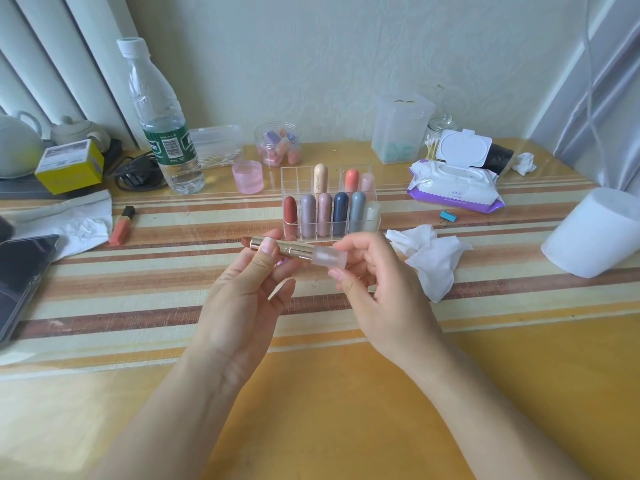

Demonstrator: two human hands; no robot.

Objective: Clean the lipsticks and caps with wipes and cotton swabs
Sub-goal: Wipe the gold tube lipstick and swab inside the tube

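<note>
An uncapped lipstick (294, 250) with a gold tube and frosted pink base lies level between my hands, its brownish tip pointing left. My left hand (249, 282) pinches the gold tube near the tip. My right hand (367, 271) grips the frosted base. Behind them a clear acrylic organizer (375, 216) holds several capped lipsticks upright. A used white wipe (433, 258) lies crumpled right of my right hand. The purple wipes pack (453, 185) sits with its lid open. Cotton swabs (431, 147) stand in a jar behind it.
A water bottle (162, 126), pink cap (248, 176) and jar of small capsules (277, 143) stand at the back. An orange lipstick (122, 225) and crumpled tissue (76, 220) lie left, beside a phone (20, 275). A toilet roll (595, 233) sits right.
</note>
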